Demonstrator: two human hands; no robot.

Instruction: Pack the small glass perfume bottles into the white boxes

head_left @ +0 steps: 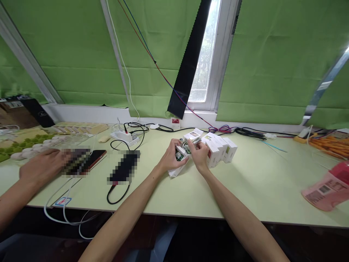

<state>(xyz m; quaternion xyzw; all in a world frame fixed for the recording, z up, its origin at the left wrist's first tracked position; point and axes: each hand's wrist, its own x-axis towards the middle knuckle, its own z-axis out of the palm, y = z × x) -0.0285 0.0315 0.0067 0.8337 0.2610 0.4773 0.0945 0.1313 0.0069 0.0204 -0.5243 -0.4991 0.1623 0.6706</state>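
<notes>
My left hand [171, 158] grips a small white carton [177, 164] with its end open, tilted above the pale green table [245, 182]. My right hand [200, 154] pinches a small silvery item [191, 145] at the carton's mouth; what it is I cannot tell. The two hands touch over the carton. Just behind and right of them stands a row of several small white boxes [220, 149], one with its flap up.
Another person's hand [40, 167] rests at the left on a phone [84, 160]. A second phone with a black cable [124, 167], a white power strip [124, 137], cables along the window sill, pink packaging [328, 187] at right, orange items [331, 143] far right.
</notes>
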